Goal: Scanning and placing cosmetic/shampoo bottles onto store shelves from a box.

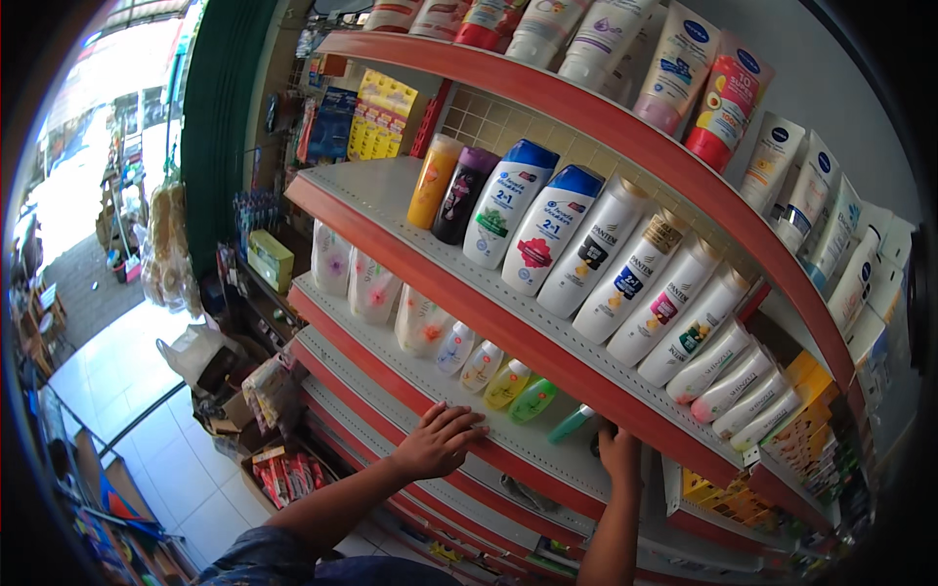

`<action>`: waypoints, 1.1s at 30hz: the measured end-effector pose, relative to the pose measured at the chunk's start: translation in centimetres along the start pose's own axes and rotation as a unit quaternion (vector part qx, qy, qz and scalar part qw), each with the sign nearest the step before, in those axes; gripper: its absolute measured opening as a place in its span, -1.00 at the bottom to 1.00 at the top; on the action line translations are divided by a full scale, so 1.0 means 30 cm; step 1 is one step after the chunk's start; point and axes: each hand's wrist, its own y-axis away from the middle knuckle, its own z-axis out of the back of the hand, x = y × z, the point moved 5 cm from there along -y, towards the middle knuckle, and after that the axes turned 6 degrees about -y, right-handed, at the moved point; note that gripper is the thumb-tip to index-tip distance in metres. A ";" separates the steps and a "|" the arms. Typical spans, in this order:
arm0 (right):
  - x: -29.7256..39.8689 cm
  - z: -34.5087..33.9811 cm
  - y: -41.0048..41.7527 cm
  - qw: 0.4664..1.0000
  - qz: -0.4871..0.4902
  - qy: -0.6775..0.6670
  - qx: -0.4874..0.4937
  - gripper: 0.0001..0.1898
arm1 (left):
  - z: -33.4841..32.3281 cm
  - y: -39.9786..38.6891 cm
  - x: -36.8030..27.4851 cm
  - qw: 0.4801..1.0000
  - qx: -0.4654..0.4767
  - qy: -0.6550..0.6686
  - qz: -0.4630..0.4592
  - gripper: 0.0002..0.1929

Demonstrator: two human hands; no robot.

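Observation:
My left hand point(443, 439) rests palm down on the red front edge of a lower metal shelf point(524, 436), fingers slightly spread and holding nothing. Just behind it stand a green bottle point(533, 400), a yellow bottle point(506, 384) and paler small bottles point(456, 348). My right hand point(619, 448) reaches in under the shelf above, beside a tilted teal bottle point(570, 425). Something dark shows at its fingers; shadow and the shelf edge hide whether it is gripped. Large white Shinzui bottles point(374, 286) stand farther left on this same shelf.
Directly above, the middle shelf point(498, 308) juts out, lined with Head & Shoulders bottles point(509, 205) and Pantene bottles point(630, 289). Nivea tubes point(678, 66) fill the top shelf. Low on the left sit a box of red packets point(289, 476) and a white plastic bag point(205, 351).

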 end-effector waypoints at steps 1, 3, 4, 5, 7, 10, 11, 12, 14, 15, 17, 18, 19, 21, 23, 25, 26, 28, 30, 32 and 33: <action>0.001 0.001 0.033 0.997 -0.058 -0.041 -0.004 -0.61 | -0.006 -0.003 0.001 1.000 0.002 -0.001 -0.003 -0.38; 0.026 -0.020 0.103 0.998 -0.057 -0.022 -0.007 -0.60 | -0.024 -0.003 0.003 1.000 0.006 -0.007 -0.008 -0.38; 0.041 -0.028 0.130 0.999 -0.054 0.000 -0.008 -0.59 | -0.030 0.000 0.003 1.000 0.010 -0.005 -0.012 -0.38; 0.055 -0.031 0.143 0.998 -0.058 -0.001 -0.009 -0.59 | -0.030 0.005 0.007 1.000 0.002 -0.011 -0.010 -0.38; 0.109 -0.029 0.156 0.997 0.003 0.073 -0.026 -0.52 | -0.028 0.005 0.010 1.000 -0.005 -0.016 -0.015 -0.38; 0.088 -0.029 0.158 0.998 -0.027 0.043 -0.034 -0.44 | -0.022 0.006 0.008 1.000 -0.005 -0.025 -0.009 -0.37; 0.088 -0.026 0.160 0.998 -0.028 0.042 -0.036 -0.44 | -0.020 0.007 0.010 1.000 -0.007 -0.025 -0.007 -0.37; 0.084 -0.018 0.171 0.996 -0.048 0.066 -0.041 -0.39 | -0.020 0.010 0.011 1.000 -0.008 -0.024 -0.005 -0.37; 0.082 -0.002 0.192 0.993 -0.069 0.088 -0.046 -0.33 | -0.022 0.009 0.008 1.000 -0.007 -0.025 -0.007 -0.37; 0.088 0.010 0.201 0.991 -0.062 0.105 -0.059 -0.29 | -0.020 0.004 0.007 1.000 -0.008 -0.026 -0.008 -0.38; 0.080 0.014 0.214 0.989 -0.056 0.118 -0.074 -0.24 | -0.007 -0.005 -0.002 1.000 -0.010 -0.023 -0.005 -0.40; 0.065 0.010 0.220 0.987 -0.067 0.119 -0.078 -0.21 | -0.002 -0.011 -0.003 1.000 -0.014 -0.017 -0.002 -0.43; 0.054 0.007 0.222 0.986 -0.078 0.120 -0.083 -0.17 | -0.003 -0.014 -0.004 1.000 -0.012 -0.020 -0.009 -0.43; 0.046 0.008 0.219 0.986 -0.073 0.107 -0.101 -0.15 | -0.013 -0.009 -0.002 1.000 -0.014 -0.021 -0.001 -0.45; 0.046 0.003 0.223 0.985 -0.069 0.096 -0.122 -0.14 | -0.034 0.001 0.002 0.999 -0.015 -0.043 -0.021 -0.40; 0.046 0.002 0.233 0.984 -0.061 0.110 -0.129 -0.13 | -0.029 -0.002 0.005 0.999 -0.016 -0.033 -0.010 -0.41; 0.046 0.008 0.234 0.982 -0.066 0.110 -0.136 -0.13 | -0.037 0.001 0.003 0.999 -0.016 -0.034 -0.008 -0.40; 0.063 0.019 0.234 0.986 -0.042 0.084 -0.137 -0.12 | -0.038 -0.001 -0.002 0.999 -0.017 -0.031 -0.012 -0.39; 0.067 0.023 0.232 0.986 -0.050 0.073 -0.139 -0.14 | -0.037 0.002 -0.002 0.999 -0.019 -0.029 -0.015 -0.39; 0.075 0.019 0.245 0.987 -0.058 0.062 -0.139 -0.15 | -0.035 0.014 0.006 0.999 -0.027 -0.031 -0.008 -0.38; 0.090 0.029 0.248 0.982 -0.015 0.085 -0.168 -0.19 | -0.035 0.012 0.002 0.999 -0.027 -0.028 -0.015 -0.38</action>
